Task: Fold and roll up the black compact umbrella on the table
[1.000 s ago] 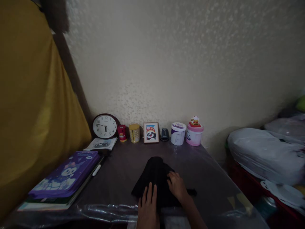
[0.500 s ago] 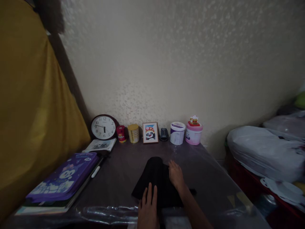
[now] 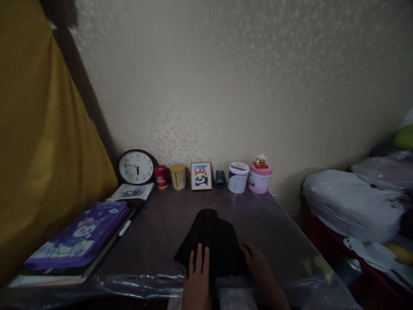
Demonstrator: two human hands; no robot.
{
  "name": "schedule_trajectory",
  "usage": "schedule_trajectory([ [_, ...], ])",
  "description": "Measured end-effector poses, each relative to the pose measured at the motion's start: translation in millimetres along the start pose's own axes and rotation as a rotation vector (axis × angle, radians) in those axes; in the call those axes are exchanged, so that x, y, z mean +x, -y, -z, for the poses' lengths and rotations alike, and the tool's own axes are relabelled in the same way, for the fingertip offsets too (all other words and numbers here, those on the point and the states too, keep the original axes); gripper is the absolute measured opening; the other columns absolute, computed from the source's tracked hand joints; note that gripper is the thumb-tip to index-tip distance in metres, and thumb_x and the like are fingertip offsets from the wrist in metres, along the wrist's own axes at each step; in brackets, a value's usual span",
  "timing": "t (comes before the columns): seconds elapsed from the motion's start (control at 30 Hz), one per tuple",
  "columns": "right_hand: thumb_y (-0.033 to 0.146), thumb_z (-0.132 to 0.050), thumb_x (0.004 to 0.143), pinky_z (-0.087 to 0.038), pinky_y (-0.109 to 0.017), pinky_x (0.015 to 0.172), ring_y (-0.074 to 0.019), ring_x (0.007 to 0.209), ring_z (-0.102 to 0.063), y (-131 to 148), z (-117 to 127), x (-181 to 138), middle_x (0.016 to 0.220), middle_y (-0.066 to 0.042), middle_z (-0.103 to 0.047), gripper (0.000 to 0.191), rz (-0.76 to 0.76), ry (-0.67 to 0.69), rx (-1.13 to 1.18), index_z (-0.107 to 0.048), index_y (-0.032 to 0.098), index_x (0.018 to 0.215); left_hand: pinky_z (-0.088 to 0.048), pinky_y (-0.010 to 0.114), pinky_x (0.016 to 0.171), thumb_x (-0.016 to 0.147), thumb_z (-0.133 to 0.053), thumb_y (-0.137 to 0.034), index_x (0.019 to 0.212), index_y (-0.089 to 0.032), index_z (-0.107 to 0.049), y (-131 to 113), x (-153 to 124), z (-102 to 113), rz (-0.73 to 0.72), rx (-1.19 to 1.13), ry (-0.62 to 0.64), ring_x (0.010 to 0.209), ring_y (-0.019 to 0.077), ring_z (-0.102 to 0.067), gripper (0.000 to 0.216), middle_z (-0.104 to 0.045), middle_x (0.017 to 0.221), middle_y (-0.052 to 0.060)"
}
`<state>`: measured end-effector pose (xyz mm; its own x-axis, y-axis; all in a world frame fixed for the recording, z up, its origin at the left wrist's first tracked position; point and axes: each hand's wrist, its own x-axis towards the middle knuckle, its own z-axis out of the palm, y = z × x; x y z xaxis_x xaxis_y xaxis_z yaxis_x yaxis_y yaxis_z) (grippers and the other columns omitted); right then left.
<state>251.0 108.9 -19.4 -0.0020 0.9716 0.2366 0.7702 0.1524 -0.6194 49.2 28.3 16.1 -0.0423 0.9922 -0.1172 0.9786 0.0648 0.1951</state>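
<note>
A folded black cloth (image 3: 211, 241) lies on the dark table (image 3: 161, 232) near its front edge. My left hand (image 3: 196, 280) rests flat on the cloth's near left part, fingers stretched out and slightly apart. My right hand (image 3: 258, 265) sits at the cloth's near right edge, fingers curled against the fabric. Whether it pinches the cloth is too dim to tell.
Along the wall stand a round clock (image 3: 135, 168), a red tin (image 3: 160, 176), a gold tin (image 3: 178, 176), a framed panda picture (image 3: 201, 175), a white tub (image 3: 238, 177) and a pink tub (image 3: 260, 178). A purple case (image 3: 77, 234) lies left. Plastic-covered bundles (image 3: 351, 204) lie right.
My right hand slid from the cloth's far right part back toward me to its near right edge. The left hand stayed on the cloth. The view shifted slightly.
</note>
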Motion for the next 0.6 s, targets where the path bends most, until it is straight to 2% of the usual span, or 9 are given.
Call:
schedule_trajectory([
  [0.17, 0.033, -0.039, 0.078, -0.049, -0.032, 0.071, -0.0231, 0.081, -0.067, 2, -8, 14, 0.087, -0.011, -0.071, 0.031, -0.039, 0.022, 0.096, -0.067, 0.021, 0.082, -0.028, 0.034, 0.107, 0.062, -0.024, 0.012, 0.139, -0.018, -0.004, 5, 2, -1, -0.011, -0.089, -0.010, 0.137, 0.0236, -0.002, 0.085, 0.004, 0.148, 0.006],
  [0.27, 0.040, -0.040, 0.077, -0.049, -0.032, 0.068, -0.0236, 0.077, -0.066, 4, -8, 24, 0.080, -0.011, -0.071, 0.034, -0.087, 0.069, 0.184, -0.067, 0.018, 0.076, -0.027, 0.035, 0.107, 0.063, -0.023, 0.012, 0.139, -0.019, -0.007, 8, 3, -6, -0.018, -0.098, -0.026, 0.137, 0.0226, -0.003, 0.084, 0.002, 0.149, 0.005],
  [0.4, 0.046, -0.041, 0.076, -0.048, -0.030, 0.062, -0.0228, 0.071, -0.065, 11, -4, 33, 0.071, -0.008, -0.069, 0.040, -0.158, 0.091, 0.285, -0.067, 0.016, 0.070, -0.032, 0.037, 0.104, 0.063, -0.023, 0.011, 0.139, -0.022, -0.005, 9, 4, -11, -0.017, -0.103, -0.052, 0.137, 0.0240, -0.006, 0.085, 0.002, 0.149, 0.004],
  [0.5, 0.046, -0.044, 0.075, -0.047, -0.030, 0.061, -0.0228, 0.070, -0.064, 20, -3, 37, 0.067, -0.007, -0.068, 0.038, -0.158, 0.101, 0.273, -0.066, 0.017, 0.065, -0.032, 0.039, 0.104, 0.064, -0.022, 0.010, 0.139, -0.023, -0.006, 6, 3, -6, -0.006, -0.089, -0.051, 0.137, 0.0240, -0.008, 0.084, -0.001, 0.149, 0.004],
  [0.6, 0.043, -0.046, 0.075, -0.046, -0.031, 0.064, -0.0235, 0.073, -0.065, 28, -5, 40, 0.073, -0.008, -0.069, 0.031, -0.156, 0.028, 0.175, -0.065, 0.019, 0.068, -0.032, 0.039, 0.104, 0.065, -0.023, 0.010, 0.139, -0.022, -0.005, 4, 1, 2, 0.006, -0.086, -0.014, 0.137, 0.0241, -0.007, 0.082, 0.000, 0.149, 0.003],
])
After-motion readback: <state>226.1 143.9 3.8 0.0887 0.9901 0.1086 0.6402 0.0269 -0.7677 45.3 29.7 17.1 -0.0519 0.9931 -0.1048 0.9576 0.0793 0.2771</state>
